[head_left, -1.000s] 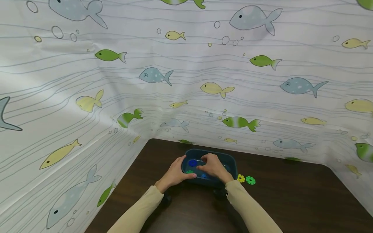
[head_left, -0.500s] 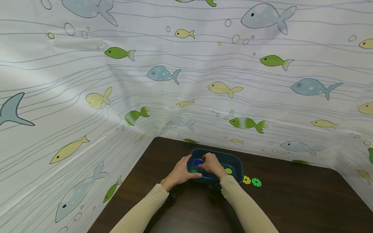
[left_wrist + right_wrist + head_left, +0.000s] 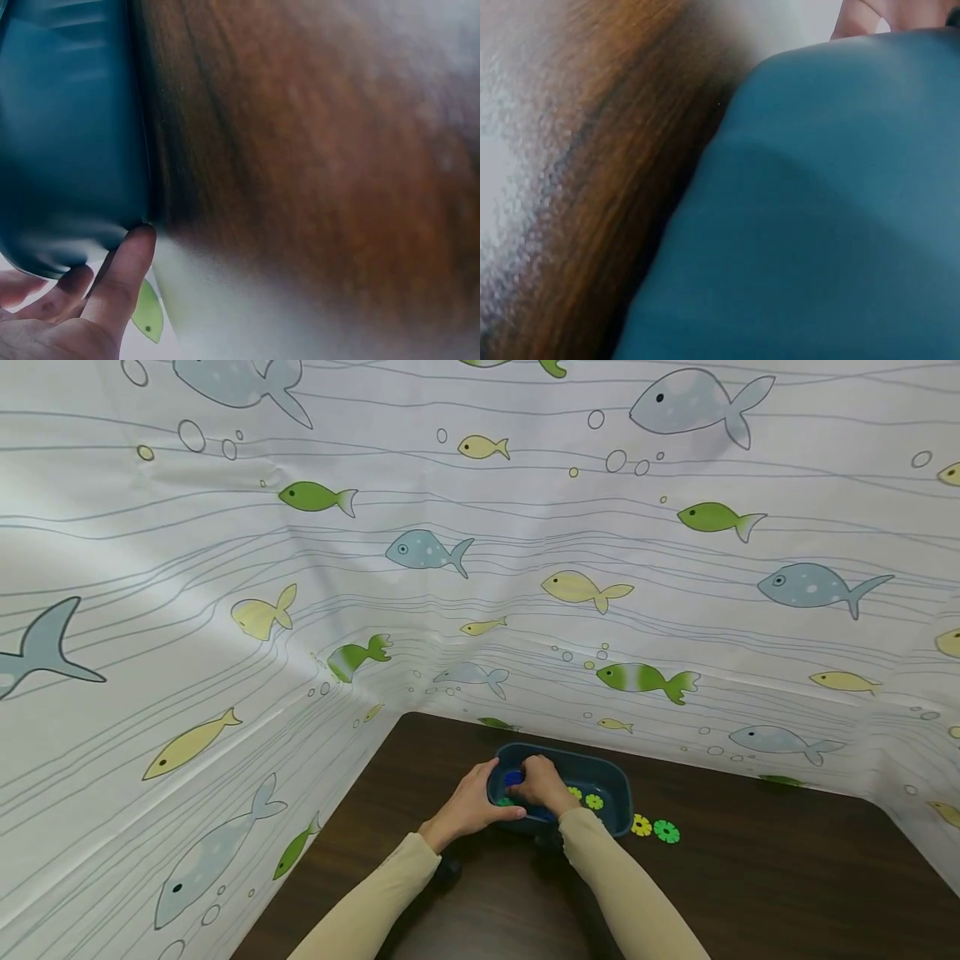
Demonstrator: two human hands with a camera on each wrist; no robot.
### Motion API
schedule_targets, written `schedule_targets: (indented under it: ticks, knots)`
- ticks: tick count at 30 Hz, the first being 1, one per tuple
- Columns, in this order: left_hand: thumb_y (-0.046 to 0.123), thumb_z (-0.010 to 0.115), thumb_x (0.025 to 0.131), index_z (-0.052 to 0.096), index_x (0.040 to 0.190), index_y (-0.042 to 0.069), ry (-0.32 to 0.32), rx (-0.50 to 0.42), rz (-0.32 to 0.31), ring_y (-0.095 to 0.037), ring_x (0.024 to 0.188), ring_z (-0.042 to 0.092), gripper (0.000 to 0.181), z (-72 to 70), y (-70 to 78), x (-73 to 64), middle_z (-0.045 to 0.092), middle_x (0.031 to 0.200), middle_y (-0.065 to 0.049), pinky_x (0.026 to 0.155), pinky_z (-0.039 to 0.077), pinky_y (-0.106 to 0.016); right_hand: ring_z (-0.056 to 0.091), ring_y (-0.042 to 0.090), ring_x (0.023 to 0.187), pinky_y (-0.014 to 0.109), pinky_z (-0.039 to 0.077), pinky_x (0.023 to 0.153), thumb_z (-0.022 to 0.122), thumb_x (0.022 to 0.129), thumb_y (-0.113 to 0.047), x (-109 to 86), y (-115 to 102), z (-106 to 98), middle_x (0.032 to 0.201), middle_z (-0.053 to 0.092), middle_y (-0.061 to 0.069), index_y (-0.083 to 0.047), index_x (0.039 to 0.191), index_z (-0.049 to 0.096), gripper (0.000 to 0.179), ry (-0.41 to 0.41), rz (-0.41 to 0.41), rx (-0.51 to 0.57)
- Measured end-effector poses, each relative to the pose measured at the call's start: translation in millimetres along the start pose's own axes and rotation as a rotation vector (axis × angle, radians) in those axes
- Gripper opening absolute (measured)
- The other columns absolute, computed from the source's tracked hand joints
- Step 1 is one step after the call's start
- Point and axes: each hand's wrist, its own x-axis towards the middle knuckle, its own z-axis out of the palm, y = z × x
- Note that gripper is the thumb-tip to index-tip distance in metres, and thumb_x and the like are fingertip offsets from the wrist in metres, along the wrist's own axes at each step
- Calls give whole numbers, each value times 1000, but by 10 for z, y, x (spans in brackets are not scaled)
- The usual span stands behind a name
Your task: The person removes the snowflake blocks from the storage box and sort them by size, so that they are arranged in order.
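Note:
A dark blue plastic tub stands on the brown table, its outer wall filling much of both wrist views. My left hand holds the tub's left end, thumb along the near rim and fingers against the outside. Inside the tub, my right hand reaches down with bent fingers beside a blue notched disc. Whether the fingertips pinch that disc is hidden. A green notched disc lies near the left thumb. Two yellow ones, one at the right, lie right of the right hand.
On the table just right of the tub lie a yellow notched disc and a green notched disc. A white sheet printed with fish rises behind and to the left of the brown table.
My right hand has lowered deeper into the tub and closer to the blue disc, uncovering the yellow discs. My left hand stays on the tub. The head view has shifted slightly.

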Motion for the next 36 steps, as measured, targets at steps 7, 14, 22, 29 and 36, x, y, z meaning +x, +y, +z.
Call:
schedule_targets:
  ticks: [7,14,22,29,36]
  knots:
    - [56,83,92,29,170,0,1,-1,-8,-48,155,44,111,5,22,-11,38,171,-28,126,41,-69,64,29,93,55,62,103,91,91,-25,130,81,129,103,74,19,6,112,79,40,5,30,33]
    - [55,84,92,29,170,0,0,-5,-11,-48,154,45,111,7,20,-12,39,170,-29,125,41,-69,66,25,85,55,65,97,91,90,-20,165,102,191,97,75,17,6,107,79,33,29,25,35]
    - [57,83,92,28,171,2,-7,2,-27,-47,156,43,111,4,26,8,37,172,-27,127,40,-68,74,36,105,60,61,107,89,92,-22,141,24,106,119,78,23,6,122,75,43,-7,51,44]
    - [57,83,91,28,171,0,0,7,-9,-48,155,44,112,13,24,7,38,171,-28,126,41,-69,77,38,101,58,65,98,87,94,-23,-63,-207,-108,116,79,25,8,123,73,45,-20,14,11]
    - [58,82,92,29,170,-1,0,-1,1,-48,154,45,112,4,22,8,39,170,-29,125,41,-69,77,39,108,58,61,107,86,95,-22,-228,-404,-247,123,77,28,10,127,71,47,-31,44,10]
